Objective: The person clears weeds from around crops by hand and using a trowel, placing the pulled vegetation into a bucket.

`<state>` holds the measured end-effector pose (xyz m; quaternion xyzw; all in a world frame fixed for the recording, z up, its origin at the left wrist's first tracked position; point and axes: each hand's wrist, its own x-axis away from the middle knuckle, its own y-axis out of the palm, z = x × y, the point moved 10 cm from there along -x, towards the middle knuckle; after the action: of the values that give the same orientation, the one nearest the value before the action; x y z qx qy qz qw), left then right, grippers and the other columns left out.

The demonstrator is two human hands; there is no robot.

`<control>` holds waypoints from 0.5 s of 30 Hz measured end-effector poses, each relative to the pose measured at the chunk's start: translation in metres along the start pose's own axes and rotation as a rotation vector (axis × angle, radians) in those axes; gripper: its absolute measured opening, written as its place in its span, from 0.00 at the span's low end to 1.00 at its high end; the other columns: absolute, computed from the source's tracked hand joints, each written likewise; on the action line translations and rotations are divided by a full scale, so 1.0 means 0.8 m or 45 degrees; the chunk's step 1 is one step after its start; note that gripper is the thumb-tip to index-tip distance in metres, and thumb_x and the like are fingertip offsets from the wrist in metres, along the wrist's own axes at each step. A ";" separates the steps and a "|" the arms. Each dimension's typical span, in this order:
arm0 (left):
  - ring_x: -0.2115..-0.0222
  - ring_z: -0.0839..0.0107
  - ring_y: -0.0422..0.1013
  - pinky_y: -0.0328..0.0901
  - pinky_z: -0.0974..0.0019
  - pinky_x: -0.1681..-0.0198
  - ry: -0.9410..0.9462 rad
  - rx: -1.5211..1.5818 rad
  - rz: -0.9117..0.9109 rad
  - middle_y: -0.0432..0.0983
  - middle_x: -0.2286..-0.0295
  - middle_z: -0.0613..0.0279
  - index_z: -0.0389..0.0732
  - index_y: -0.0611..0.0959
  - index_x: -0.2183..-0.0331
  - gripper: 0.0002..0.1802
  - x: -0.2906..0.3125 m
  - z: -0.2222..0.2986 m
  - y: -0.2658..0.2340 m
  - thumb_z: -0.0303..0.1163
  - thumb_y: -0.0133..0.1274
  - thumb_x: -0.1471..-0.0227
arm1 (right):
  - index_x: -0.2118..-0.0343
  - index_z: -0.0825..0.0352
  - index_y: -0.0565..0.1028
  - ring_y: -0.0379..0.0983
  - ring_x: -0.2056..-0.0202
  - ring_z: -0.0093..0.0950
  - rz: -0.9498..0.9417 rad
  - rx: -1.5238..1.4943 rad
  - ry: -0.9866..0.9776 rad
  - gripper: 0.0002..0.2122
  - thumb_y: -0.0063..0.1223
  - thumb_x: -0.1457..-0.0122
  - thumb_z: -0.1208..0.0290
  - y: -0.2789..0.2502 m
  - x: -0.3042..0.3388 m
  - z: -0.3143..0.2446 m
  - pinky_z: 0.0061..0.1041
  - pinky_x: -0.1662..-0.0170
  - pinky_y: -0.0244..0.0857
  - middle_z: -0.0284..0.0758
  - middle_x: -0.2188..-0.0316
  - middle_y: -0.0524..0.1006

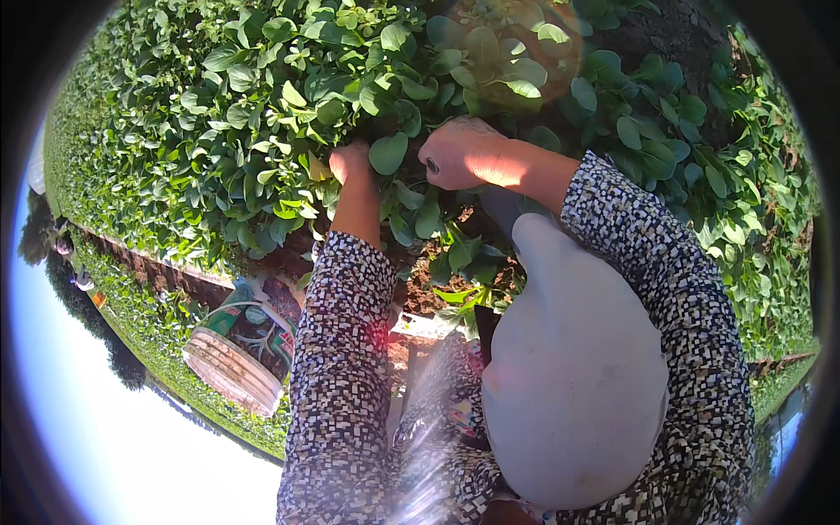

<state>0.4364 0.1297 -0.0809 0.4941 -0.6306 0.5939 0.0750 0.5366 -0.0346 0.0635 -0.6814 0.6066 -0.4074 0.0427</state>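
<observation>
Head view: left hand (351, 163), upper centre of frame, reaching into green leafy plants (254, 131); fingers buried in foliage, cannot tell whether grasping. Right hand (461, 154) just right of it, back of hand up, fingers bent under; grip hidden, cannot tell. Broad leaf (388, 154) between hands. Plants fill upper frame. Pale bucket (229, 367) with green patches, lower left. Large pale rounded shape (577, 376), lower right of centre, identity unclear.

My sleeves (341, 376): cloth, patterned, matt. Leaves (388, 153) I reach among: smooth, faint sheen. Bucket (234, 360): plastic, pale band grimy and matt, printed wall smooth. Rounded pale covering (577, 367) below me: smooth, matt, material unclear. Soil (427, 293): rough, crumbly.
</observation>
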 end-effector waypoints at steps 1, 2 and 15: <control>0.62 0.63 0.77 0.70 0.62 0.64 0.044 -0.099 -0.007 0.80 0.65 0.58 0.49 0.84 0.63 0.23 0.001 -0.001 0.005 0.52 0.58 0.60 | 0.72 0.61 0.79 0.75 0.67 0.42 -0.007 0.054 -0.035 0.09 0.48 0.51 0.65 -0.002 -0.002 -0.005 0.41 0.62 0.69 0.39 0.74 0.78; 0.62 0.64 0.77 0.70 0.62 0.64 0.057 -0.142 -0.030 0.80 0.64 0.59 0.49 0.83 0.62 0.22 0.008 -0.004 0.008 0.50 0.57 0.57 | 0.72 0.61 0.79 0.75 0.66 0.42 -0.020 0.095 -0.066 0.09 0.48 0.51 0.65 0.002 -0.003 -0.007 0.41 0.62 0.69 0.39 0.74 0.78; 0.69 0.62 0.75 0.68 0.59 0.65 -0.311 0.905 0.281 0.78 0.67 0.61 0.40 0.75 0.58 0.27 0.034 -0.098 0.092 0.44 0.60 0.59 | 0.82 0.64 0.73 0.70 0.75 0.43 0.663 -0.304 0.130 0.09 0.51 0.53 0.64 -0.014 0.072 0.032 0.38 0.71 0.64 0.40 0.81 0.72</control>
<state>0.3320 0.1658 -0.0900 0.4856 -0.4393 0.7164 -0.2407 0.5570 -0.0923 0.0815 -0.4816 0.8061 -0.3421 0.0346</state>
